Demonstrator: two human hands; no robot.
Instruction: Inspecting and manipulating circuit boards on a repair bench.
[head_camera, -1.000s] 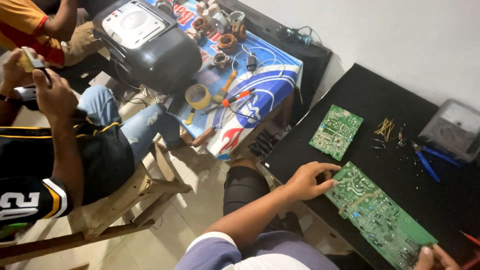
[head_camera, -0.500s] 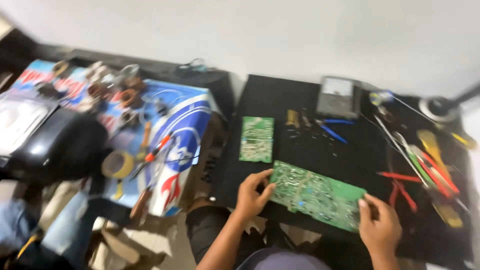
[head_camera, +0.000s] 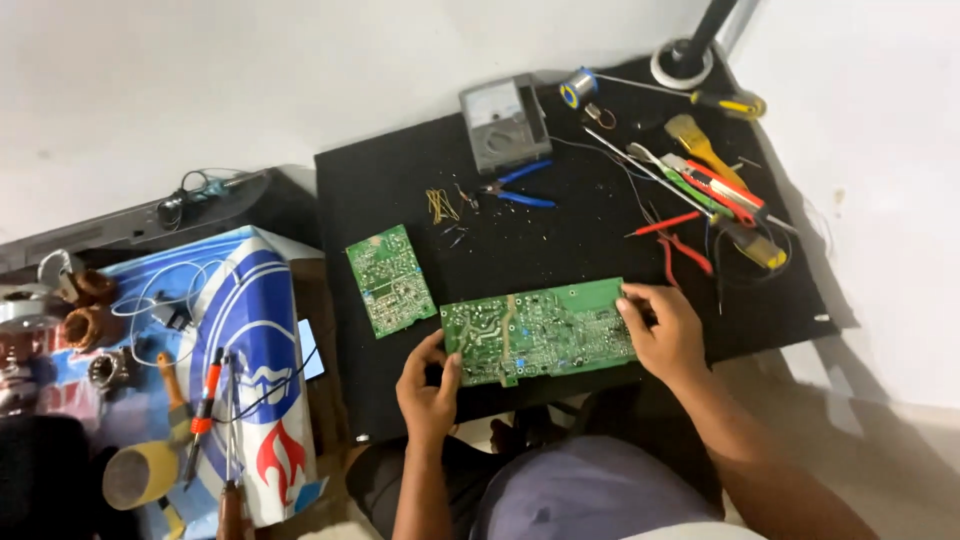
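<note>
A long green circuit board (head_camera: 540, 330) lies solder side up at the near edge of a black work mat (head_camera: 600, 250). My left hand (head_camera: 428, 385) grips its left end, thumb on top. My right hand (head_camera: 662, 328) holds its right end with the fingers curled over the edge. A smaller green circuit board (head_camera: 389, 278) lies flat on the mat just left of the long one, untouched.
At the back of the mat stand a grey meter (head_camera: 505, 120), blue-handled pliers (head_camera: 520, 187), a solder spool (head_camera: 577, 87), red probes and cutters (head_camera: 680, 240), and yellow-handled screwdrivers and a brush (head_camera: 710, 140). On the left, a blue printed sheet (head_camera: 240, 340) carries copper coils, a tape roll (head_camera: 140, 472) and tools.
The view has swung right and settled over the black mat; the seated person and the grey appliance at left have left the frame. Both my hands stay on the long board's ends.
</note>
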